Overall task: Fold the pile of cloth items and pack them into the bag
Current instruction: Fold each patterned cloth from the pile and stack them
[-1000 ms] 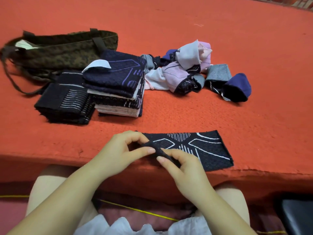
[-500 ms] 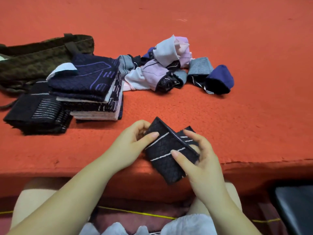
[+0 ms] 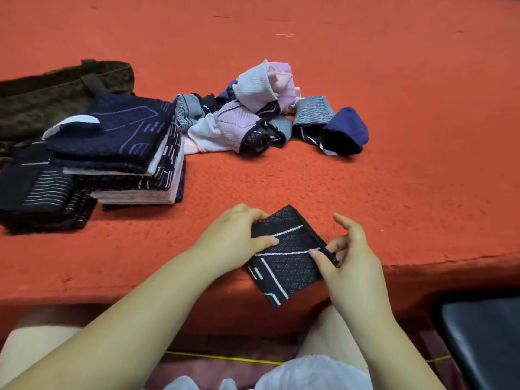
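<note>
A folded black cloth with white lines [image 3: 287, 260] hangs over the near edge of the red table [image 3: 365, 192]. My left hand [image 3: 236, 237] grips its upper left side, thumb on top. My right hand [image 3: 349, 257] pinches its right edge between thumb and fingers. A loose pile of unfolded cloths [image 3: 261, 114], pink, grey, black and blue, lies further back at the centre. Two stacks of folded cloths sit at the left: a tall one [image 3: 123, 153] and a low black one [image 3: 36, 192]. The dark olive bag [image 3: 50, 94] lies behind them.
The red surface spreads wide to the right and far side. A dark chair seat [image 3: 484, 339] shows at the lower right below the table edge. My knees and white clothing are under the edge.
The black cloth, spread flat a second ago, is now folded in half into a small square held in both hands. The view has shifted slightly.
</note>
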Tool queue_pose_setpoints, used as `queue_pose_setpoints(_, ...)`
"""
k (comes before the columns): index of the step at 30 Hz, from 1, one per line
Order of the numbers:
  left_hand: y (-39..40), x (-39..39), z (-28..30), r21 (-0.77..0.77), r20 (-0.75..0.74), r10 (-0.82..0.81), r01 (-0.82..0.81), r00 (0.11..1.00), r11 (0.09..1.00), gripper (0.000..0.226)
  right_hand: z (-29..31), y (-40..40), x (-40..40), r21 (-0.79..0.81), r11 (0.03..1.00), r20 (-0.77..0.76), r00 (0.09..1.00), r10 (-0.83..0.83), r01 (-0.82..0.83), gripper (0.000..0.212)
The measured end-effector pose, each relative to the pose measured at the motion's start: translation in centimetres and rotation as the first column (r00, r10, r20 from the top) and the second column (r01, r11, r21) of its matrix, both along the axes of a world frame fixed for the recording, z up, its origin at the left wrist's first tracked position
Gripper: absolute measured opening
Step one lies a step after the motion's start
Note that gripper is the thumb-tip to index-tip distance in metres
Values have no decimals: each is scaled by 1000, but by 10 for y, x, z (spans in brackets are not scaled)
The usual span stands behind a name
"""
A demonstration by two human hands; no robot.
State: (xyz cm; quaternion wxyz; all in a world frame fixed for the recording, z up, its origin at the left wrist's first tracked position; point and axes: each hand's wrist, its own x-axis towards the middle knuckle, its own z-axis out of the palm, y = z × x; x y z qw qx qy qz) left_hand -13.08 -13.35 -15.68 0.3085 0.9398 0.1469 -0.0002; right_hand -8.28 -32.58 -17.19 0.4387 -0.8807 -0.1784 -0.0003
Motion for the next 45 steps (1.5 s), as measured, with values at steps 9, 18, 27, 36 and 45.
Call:
queue_pose_setpoints(9,5,14,15,-255,-235,-28,-34,972,966,34,4,0,12,-185,983,-54,999,4,-14,46)
queue_pose_setpoints(18,5,-4,26,-904,-133,-80,-88,988,418,20,15,16,2,89,991,-76,992,105,-98,38)
queue_pose_setpoints(27,32,-15,65,-980,144,579,35,803,195,17,63,72,8,430,884,-574,701,423,-181,53)
queue_pose_setpoints(36,133,-60,103,-747,418,696,-215,584,630,13,134,185,29,473,835,-412,768,491,-280,36)
queue_pose_setpoints(45,195,-85,91,-356,302,741,-650,600,671,30,140,280,38,229,918,-148,921,361,-323,46)
